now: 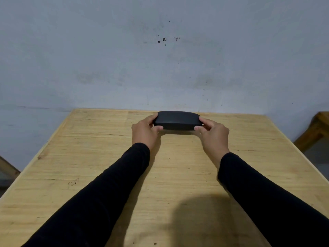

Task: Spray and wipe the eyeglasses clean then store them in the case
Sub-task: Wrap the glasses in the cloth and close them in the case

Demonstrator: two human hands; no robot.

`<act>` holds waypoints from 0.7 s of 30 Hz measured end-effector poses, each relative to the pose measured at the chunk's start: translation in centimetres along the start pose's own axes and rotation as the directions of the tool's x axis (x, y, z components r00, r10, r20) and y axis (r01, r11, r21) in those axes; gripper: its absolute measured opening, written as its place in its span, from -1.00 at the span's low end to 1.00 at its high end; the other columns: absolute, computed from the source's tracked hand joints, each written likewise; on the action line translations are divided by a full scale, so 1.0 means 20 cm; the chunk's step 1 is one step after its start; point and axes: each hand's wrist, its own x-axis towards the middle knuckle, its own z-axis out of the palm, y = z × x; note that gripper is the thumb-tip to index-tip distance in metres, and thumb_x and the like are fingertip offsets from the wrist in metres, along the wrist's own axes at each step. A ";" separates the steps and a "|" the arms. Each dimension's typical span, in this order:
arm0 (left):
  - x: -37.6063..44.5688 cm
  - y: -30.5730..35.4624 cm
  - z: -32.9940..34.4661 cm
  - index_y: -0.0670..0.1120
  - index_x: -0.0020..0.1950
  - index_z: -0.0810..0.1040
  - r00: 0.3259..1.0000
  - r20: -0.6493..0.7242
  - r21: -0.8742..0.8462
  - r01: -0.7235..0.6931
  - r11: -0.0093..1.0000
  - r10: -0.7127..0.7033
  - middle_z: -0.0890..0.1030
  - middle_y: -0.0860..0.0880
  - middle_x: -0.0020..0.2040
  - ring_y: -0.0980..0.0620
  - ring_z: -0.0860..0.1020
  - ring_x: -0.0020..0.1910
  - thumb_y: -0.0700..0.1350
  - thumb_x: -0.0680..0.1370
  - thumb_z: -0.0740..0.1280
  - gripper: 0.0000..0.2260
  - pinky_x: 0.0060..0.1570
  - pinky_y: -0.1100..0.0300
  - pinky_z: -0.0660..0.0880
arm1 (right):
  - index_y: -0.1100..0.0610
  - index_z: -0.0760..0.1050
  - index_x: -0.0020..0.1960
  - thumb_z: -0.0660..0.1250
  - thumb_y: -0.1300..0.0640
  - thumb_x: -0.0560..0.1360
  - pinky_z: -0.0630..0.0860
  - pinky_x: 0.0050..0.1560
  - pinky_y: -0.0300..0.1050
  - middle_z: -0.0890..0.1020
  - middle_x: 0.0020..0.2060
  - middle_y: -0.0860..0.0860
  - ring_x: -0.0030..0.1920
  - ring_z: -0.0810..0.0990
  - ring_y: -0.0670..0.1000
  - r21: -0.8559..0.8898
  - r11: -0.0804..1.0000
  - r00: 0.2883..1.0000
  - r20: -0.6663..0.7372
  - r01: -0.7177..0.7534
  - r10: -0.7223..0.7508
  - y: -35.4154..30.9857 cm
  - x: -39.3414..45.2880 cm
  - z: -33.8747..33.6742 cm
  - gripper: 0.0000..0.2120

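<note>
A: From the head view, what do you count?

B: One black eyeglasses case [177, 120], closed, lying lengthwise near the far edge of one wooden table [89, 157]. Two hands, both in black sleeves [110, 189].

A: And the grip on each side?

B: The left hand [145, 130] holds the case's left end, fingers curled over the top and thumb against the front. The right hand [212, 131] does the same at the right end, thumb tip on the front corner. So each grip is narrow, closed on the case.

A: Any glasses, or other things to count?

B: With the lid shut I cannot tell what the case holds. A piece of wooden furniture [315, 131] shows at the right edge, beyond the table, and a wooden slat [8, 168] pokes in at the left.

A: Any brand or writing?

B: None readable on the case. There is a small dark scribble [73, 182] on the tabletop, front left, but it is too faint to read.

A: Edges and room?

B: The case sits just short of the table's back edge, which meets a pale blue wall [160, 59] marked with a few dark specks. Bare wood spreads to both sides and toward the person, with a rounded shadow [201, 216] between the forearms.
</note>
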 end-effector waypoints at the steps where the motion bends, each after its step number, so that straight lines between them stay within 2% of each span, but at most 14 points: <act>1: 0.04 -0.01 0.02 -0.01 0.32 0.46 1.000 -0.002 0.000 0.008 1.000 -0.008 0.55 0.04 0.08 0.19 0.42 0.00 -0.20 0.48 0.39 -0.58 0.00 0.68 0.06 | 0.06 0.53 0.26 0.42 0.14 0.46 0.48 0.13 -0.21 0.61 0.02 -0.04 0.02 0.57 -0.07 -0.004 1.000 1.000 -0.003 -0.001 0.001 0.00 0.04 0.02 -0.63; 3: 0.12 -0.02 0.05 0.00 0.33 0.44 1.000 -0.010 0.001 0.022 1.000 -0.022 0.57 0.00 0.13 0.11 0.45 0.13 -0.21 0.48 0.38 -0.57 0.12 0.57 0.15 | 0.08 0.53 0.27 0.41 0.15 0.47 0.45 0.14 -0.23 0.62 0.07 0.01 0.02 0.55 -0.08 -0.019 1.000 1.000 0.001 0.000 0.000 0.00 0.11 0.06 -0.62; 4: 0.16 -0.03 0.06 -0.01 0.34 0.44 0.999 -0.008 0.005 0.033 0.999 -0.032 0.58 -0.02 0.15 0.11 0.46 0.14 -0.21 0.49 0.38 -0.57 0.14 0.53 0.16 | 0.10 0.52 0.28 0.41 0.15 0.47 0.43 0.15 -0.25 0.62 0.11 0.03 0.03 0.54 -0.08 -0.035 0.999 1.000 0.004 0.002 -0.002 0.01 0.14 0.08 -0.62; 7: 0.24 -0.06 0.10 -0.02 0.35 0.42 0.998 0.008 0.034 0.062 0.998 -0.062 0.54 -0.07 0.22 0.15 0.47 0.06 -0.21 0.50 0.36 -0.58 0.05 0.63 0.08 | 0.13 0.51 0.29 0.40 0.17 0.48 0.33 0.15 -0.35 0.60 0.21 0.06 0.12 0.53 -0.06 -0.103 0.995 1.000 0.027 0.010 -0.007 0.02 0.23 0.13 -0.61; 9: 0.28 -0.09 0.12 0.02 0.35 0.42 0.996 0.004 0.042 0.084 0.996 -0.084 0.51 -0.09 0.25 0.13 0.48 0.10 -0.18 0.50 0.36 -0.58 0.10 0.55 0.14 | 0.15 0.51 0.30 0.40 0.17 0.48 0.27 0.10 -0.45 0.59 0.23 0.07 0.16 0.52 -0.07 -0.136 0.991 0.999 0.042 0.011 -0.005 0.03 0.27 0.15 -0.61; 11: 0.31 -0.11 0.14 0.05 0.35 0.41 0.996 -0.006 0.048 0.090 0.995 -0.090 0.50 -0.10 0.25 0.08 0.50 0.13 -0.16 0.50 0.37 -0.57 0.13 0.45 0.21 | 0.17 0.51 0.29 0.40 0.19 0.48 0.21 0.02 -0.58 0.59 0.23 0.08 0.09 0.49 -0.13 -0.143 0.990 0.999 0.045 0.017 -0.011 0.05 0.30 0.17 -0.61; 14: 0.36 -0.12 0.16 0.08 0.35 0.40 0.996 -0.012 0.068 0.087 0.994 -0.087 0.50 -0.12 0.24 0.04 0.50 0.16 -0.14 0.49 0.37 -0.56 0.14 0.39 0.23 | 0.18 0.51 0.29 0.40 0.19 0.48 0.13 -0.05 -0.67 0.59 0.22 0.09 0.00 0.45 -0.18 -0.156 0.987 0.999 0.045 0.034 -0.027 0.07 0.33 0.19 -0.61; 18: 0.38 -0.14 0.17 0.07 0.36 0.39 0.997 -0.021 0.104 0.080 0.991 -0.079 0.51 -0.14 0.23 0.01 0.44 0.23 -0.13 0.51 0.35 -0.57 0.15 0.39 0.18 | 0.16 0.50 0.30 0.40 0.18 0.48 0.19 -0.04 -0.59 0.60 0.20 0.09 0.00 0.45 -0.17 -0.186 0.981 0.998 0.052 0.045 -0.036 0.07 0.36 0.20 -0.61; 21: 0.38 -0.12 0.16 0.03 0.38 0.37 0.999 -0.003 0.167 0.046 0.985 -0.046 0.50 -0.14 0.25 -0.01 0.39 0.28 -0.14 0.52 0.33 -0.57 0.16 0.37 0.16 | 0.17 0.47 0.33 0.38 0.17 0.50 0.26 0.07 -0.47 0.58 0.23 0.10 0.15 0.51 -0.06 -0.237 0.969 0.994 0.097 0.074 -0.053 0.06 0.37 0.19 -0.60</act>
